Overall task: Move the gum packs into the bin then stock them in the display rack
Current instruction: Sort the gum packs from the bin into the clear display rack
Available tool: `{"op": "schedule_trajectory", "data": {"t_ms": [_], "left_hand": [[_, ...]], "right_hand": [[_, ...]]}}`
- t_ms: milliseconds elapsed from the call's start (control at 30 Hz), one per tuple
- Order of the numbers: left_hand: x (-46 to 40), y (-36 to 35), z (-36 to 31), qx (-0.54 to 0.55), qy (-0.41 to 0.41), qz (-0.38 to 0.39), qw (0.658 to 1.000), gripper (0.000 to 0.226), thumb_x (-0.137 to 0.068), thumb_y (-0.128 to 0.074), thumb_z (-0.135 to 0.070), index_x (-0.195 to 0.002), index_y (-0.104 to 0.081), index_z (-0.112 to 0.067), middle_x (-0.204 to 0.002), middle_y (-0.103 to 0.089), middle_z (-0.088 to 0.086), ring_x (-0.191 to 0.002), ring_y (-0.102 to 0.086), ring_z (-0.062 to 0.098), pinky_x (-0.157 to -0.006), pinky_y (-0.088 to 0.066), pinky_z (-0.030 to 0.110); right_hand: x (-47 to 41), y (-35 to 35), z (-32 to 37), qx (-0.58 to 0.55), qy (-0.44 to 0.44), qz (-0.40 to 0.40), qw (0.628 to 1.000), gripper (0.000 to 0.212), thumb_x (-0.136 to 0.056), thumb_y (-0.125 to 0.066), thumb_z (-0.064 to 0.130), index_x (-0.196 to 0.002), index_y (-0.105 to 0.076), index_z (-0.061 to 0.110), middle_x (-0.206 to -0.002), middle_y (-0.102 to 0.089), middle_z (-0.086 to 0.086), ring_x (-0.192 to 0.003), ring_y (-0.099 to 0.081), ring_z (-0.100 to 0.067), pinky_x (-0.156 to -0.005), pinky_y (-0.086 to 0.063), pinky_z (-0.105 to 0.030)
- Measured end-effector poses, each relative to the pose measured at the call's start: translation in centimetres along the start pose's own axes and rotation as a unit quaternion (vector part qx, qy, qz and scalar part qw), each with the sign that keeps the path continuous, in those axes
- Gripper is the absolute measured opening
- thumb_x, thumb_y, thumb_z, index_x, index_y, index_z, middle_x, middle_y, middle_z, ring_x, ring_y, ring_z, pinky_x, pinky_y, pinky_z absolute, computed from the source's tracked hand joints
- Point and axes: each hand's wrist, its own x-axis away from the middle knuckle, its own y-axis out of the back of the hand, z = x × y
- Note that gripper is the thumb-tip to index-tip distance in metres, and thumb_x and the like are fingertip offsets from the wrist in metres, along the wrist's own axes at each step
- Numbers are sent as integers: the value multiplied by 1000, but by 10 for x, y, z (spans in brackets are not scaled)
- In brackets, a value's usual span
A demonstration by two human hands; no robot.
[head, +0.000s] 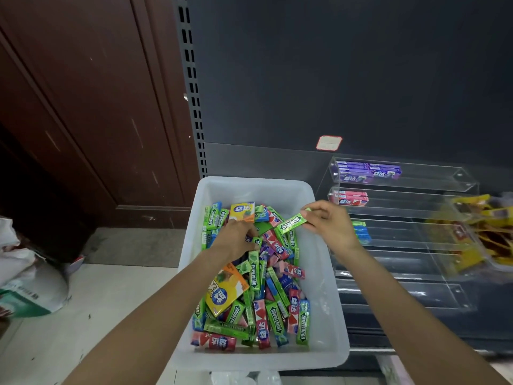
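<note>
Green gum pack (291,223), frame centre: light, stiff, glossy (likely slippery); right hand (330,222) pinches its end. Left hand (236,237) curls onto packs in bin (322,262); exact hold unclear.

Gum packs (266,287) lie heaped in the bin (327,287), which stands left of the display rack (402,245). Both hands reach into the bin's far end: left hand (236,237) among the packs, right hand (330,223) over its far right corner.
</note>
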Motion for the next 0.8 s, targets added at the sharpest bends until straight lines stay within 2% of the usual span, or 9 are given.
{"op": "schedule_trajectory", "data": {"t_ms": [133,267,433,600,700,800], "left_hand": [[-2,6,-6,21,-16,23,999,25,-82,-71,-23,-105,-65,-16,-104,-64,4,-108,-49,21,-92,-42,32],[2,13,-18,72,-33,29,996,25,-85,-67,-13,-110,-65,-8,-103,-64,10,-95,-57,19,-81,-41,20],[11,29,-52,176,-72,-80,979,12,-86,-64,-7,-98,-64,-5,-79,-53,-4,-76,-52,15,-64,-44,11],[13,35,-105,280,-103,-175,938,9,-86,-65,-9,-86,-60,-16,-84,-63,-3,-75,-57,7,-63,-44,7],[8,28,-138,353,-96,-203,908,19,-84,-68,-10,-80,-56,-25,-82,-63,-7,-75,-57,5,-69,-48,16],[3,15,-167,363,-93,-218,901,22,-84,-68,-9,-79,-55,-26,-83,-64,-6,-79,-59,9,-72,-48,21]], "right_hand": [[5,3,2,-8,5,-14,1000,9,-85,-64,3,-84,-65,12,-86,-66,-14,-83,-65,-18,-68,-55,-17],[12,9,3,-20,9,-27,999,7,-85,-64,3,-86,-65,10,-83,-67,-11,-81,-66,-16,-70,-56,-17],[19,37,7,-41,46,-79,995,7,-86,-63,3,-87,-66,9,-81,-68,-9,-71,-65,-16,-67,-56,-17],[18,91,-2,-54,51,-116,990,10,-86,-63,1,-95,-65,4,-81,-67,-9,-75,-66,-19,-74,-56,-19],[16,126,-12,-57,57,-114,990,11,-86,-60,-3,-95,-65,2,-78,-65,-9,-74,-65,-15,-71,-56,-17],[11,160,-25,-29,70,-121,990,17,-86,-61,-4,-86,-64,13,-76,-66,-4,-69,-66,-6,-72,-57,-20]]}}
